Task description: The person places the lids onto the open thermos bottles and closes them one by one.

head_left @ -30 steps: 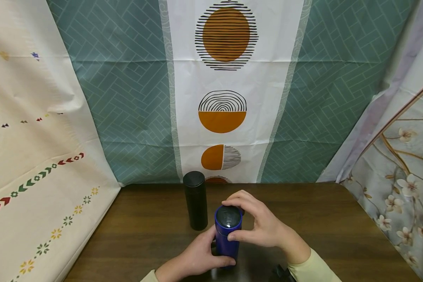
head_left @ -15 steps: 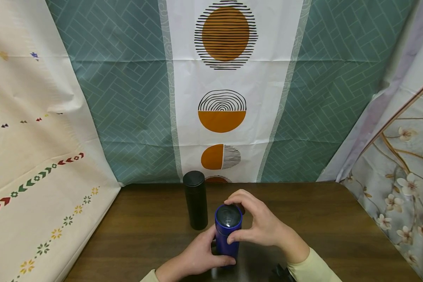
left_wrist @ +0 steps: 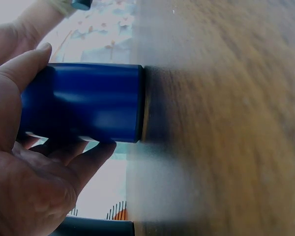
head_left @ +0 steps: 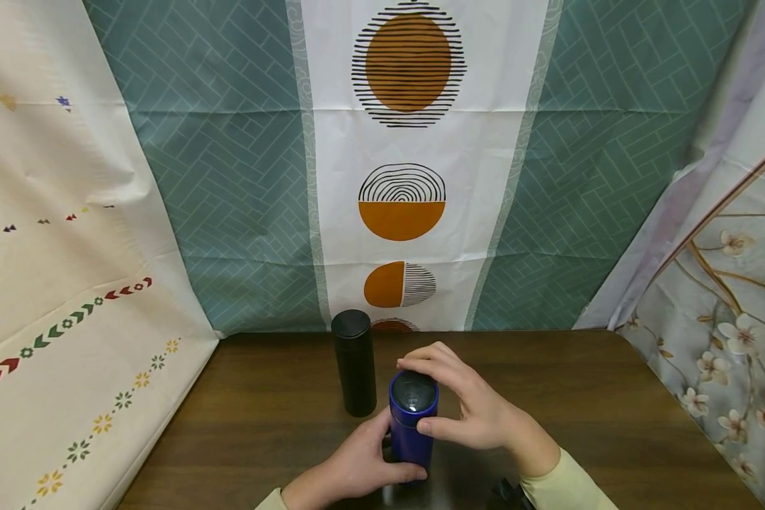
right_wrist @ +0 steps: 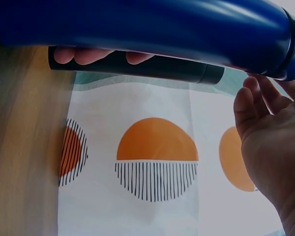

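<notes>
A blue thermos bottle [head_left: 412, 445] stands upright on the brown wooden table [head_left: 261, 397], its cap [head_left: 414, 392] dark on top with a blue rim. My left hand [head_left: 360, 460] grips the lower body, thumb in front and fingers behind. In the left wrist view, the bottle's dark base [left_wrist: 141, 104] sits at the tabletop. My right hand [head_left: 474, 407] has its thumb on the near side of the cap and its fingers curled round the far side. From the right wrist, the fingertips [right_wrist: 246, 105] show by the cap end.
Behind and to the left of the blue bottle, a slim black bottle [head_left: 355, 368] stands upright. A teal and white patterned cloth [head_left: 248, 212] hangs at the table's back edge. Printed cloths hang at the left [head_left: 57, 269] and right [head_left: 727, 340]. A small black object [head_left: 510, 494] lies near my right sleeve.
My right thumb and fingers shift round the cap, the fingers reaching further left along its far side than half a second ago. My left hand and both bottles stay in place.
</notes>
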Available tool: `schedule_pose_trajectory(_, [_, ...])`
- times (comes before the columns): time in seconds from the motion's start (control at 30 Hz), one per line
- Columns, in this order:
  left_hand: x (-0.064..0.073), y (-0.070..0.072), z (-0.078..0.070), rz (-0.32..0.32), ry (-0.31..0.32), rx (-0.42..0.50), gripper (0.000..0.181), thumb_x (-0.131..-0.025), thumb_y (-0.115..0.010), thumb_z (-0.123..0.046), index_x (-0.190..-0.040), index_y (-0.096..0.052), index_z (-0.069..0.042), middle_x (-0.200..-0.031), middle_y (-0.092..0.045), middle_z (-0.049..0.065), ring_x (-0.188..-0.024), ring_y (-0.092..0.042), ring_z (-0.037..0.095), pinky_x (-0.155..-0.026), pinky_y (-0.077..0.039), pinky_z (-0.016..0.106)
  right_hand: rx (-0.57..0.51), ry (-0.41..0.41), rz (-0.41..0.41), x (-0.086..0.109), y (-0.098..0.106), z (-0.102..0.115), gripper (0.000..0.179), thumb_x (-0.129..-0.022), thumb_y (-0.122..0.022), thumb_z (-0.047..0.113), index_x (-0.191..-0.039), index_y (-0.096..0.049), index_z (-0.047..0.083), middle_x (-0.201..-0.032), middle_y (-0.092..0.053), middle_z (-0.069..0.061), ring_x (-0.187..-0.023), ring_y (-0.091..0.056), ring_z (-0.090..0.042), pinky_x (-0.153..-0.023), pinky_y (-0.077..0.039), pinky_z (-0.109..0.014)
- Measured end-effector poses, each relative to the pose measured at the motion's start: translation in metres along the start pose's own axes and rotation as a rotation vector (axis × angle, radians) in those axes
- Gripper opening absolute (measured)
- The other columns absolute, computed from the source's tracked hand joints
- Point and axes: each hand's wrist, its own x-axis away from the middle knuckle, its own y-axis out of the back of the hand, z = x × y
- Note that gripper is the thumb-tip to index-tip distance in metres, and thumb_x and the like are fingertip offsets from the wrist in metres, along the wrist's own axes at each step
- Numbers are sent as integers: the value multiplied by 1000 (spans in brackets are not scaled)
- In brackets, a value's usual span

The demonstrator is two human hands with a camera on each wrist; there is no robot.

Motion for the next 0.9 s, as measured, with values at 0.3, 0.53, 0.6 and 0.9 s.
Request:
schedule_pose_trajectory(0.3, [0,0,0,-1,1,-4,76,-94,-93,-40,-158,-51,-38,-148,-66,-10,-133,-64,13,-112,-53,40,-12,1,14,0,2,1,68,-99,-79,20,-160,-55,4,-146,-63,-10,-130,-56,-25,-106,-53,-42])
schedule_pose_trajectory(0.53, [0,0,1,-2,-11,-1,76,-94,-93,-40,-158,-51,-38,-149,-65,-9,-134,-65,13,-112,-53,40,-14,-9,2,0,5,-1,68,-97,-85,21,-158,-58,6,-140,-66,-9,-125,-58,-23,-102,-54,-39])
schedule_pose_trajectory(0.6, [0,0,1,-2,-12,0,76,-94,-93,-40,-158,-51,-38,-150,-65,-9,-134,-64,13,-112,-52,40,-19,-10,-1,0,5,-1,69,-97,-87,22,-157,-59,6,-140,-66,-9,-125,-59,-23,-101,-55,-39])
schedule_pose_trajectory(0.9, [-1,-1,3,1,-16,14,76,-94,-93,-37,-157,-52,-37,-149,-65,-8,-133,-65,14,-110,-54,40,2,-10,-34,2,3,-6,72,-91,-96,29,-151,-63,7,-135,-69,-12,-121,-62,-25,-99,-56,-35])
